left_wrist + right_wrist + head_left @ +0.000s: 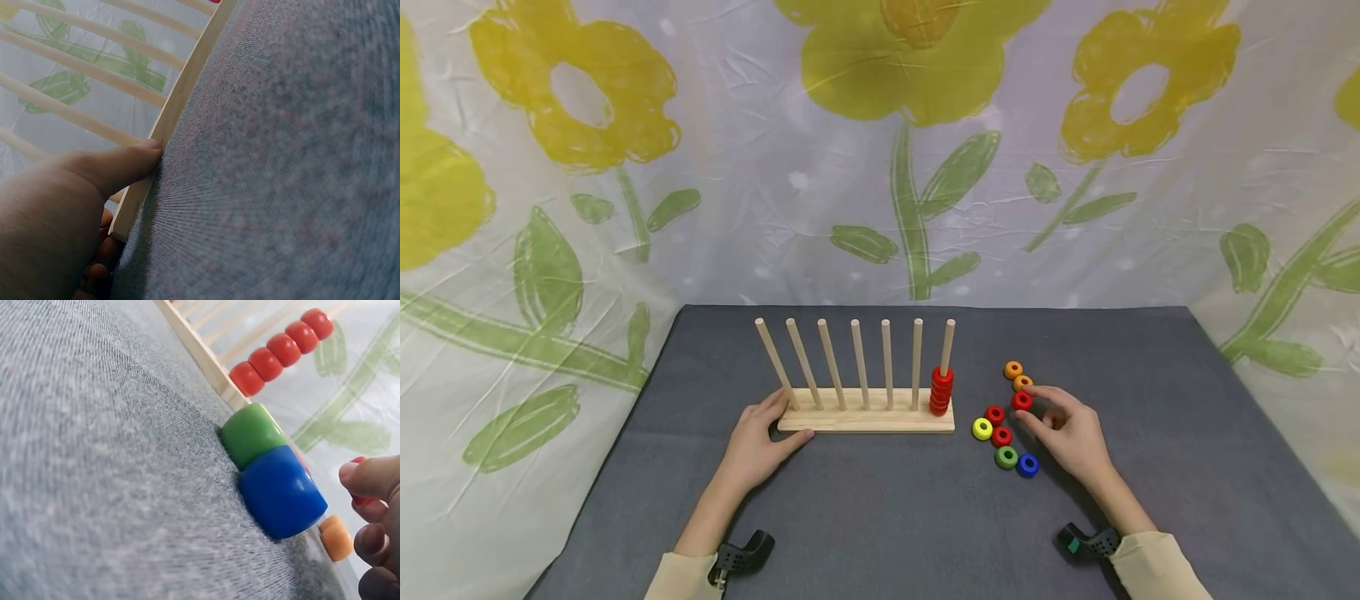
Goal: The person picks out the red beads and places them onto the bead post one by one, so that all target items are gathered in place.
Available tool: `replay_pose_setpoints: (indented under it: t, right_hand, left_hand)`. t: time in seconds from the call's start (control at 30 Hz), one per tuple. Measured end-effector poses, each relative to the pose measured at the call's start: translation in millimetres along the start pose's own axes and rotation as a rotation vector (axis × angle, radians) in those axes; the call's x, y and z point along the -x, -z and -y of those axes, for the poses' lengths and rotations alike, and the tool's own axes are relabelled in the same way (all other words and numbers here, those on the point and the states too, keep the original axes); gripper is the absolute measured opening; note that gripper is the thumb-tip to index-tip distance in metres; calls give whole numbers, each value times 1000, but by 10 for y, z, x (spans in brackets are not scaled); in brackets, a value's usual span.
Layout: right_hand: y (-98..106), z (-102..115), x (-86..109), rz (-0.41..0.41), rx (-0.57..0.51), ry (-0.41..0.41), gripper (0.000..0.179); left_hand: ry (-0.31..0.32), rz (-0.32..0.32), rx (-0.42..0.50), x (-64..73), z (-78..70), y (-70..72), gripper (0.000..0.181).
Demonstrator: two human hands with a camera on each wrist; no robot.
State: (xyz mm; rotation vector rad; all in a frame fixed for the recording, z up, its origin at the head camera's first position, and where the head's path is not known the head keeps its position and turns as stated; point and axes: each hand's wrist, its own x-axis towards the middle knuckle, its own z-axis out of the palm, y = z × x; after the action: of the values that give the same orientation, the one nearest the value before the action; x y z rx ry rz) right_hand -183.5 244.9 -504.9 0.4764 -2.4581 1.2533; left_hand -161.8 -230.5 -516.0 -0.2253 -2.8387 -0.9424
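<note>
A wooden peg rack with several upright pegs stands on the table. My left hand grips its left end, thumb along the front edge and the other fingers behind, as the left wrist view also shows. Several red beads are stacked on the rightmost peg. To the right of the rack, my right hand pinches a red bead between thumb and fingers. Around it lie loose beads: orange, red, yellow, green and blue. The green and blue beads loom close in the right wrist view.
A dark grey cloth covers the table. Behind it hangs a pale curtain printed with yellow flowers. Each wrist wears a black camera mount, one on the left and one on the right.
</note>
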Motion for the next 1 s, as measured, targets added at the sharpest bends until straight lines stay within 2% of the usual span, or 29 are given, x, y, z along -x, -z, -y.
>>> replay_pose_setpoints:
  t: [0.3,0.53,1.0]
  right_hand:
    - [17,33,-36,-55,47,-6,35]
    - [31,81,-40,-30,71,-18,35]
    - [37,84,-58,-11,51,-31,38]
  left_hand:
    - [8,2,3,-1,-1,-2,82]
    - [5,1,2,-4,2,-6,81]
    - [10,-3,-3,-8,8,-17,81]
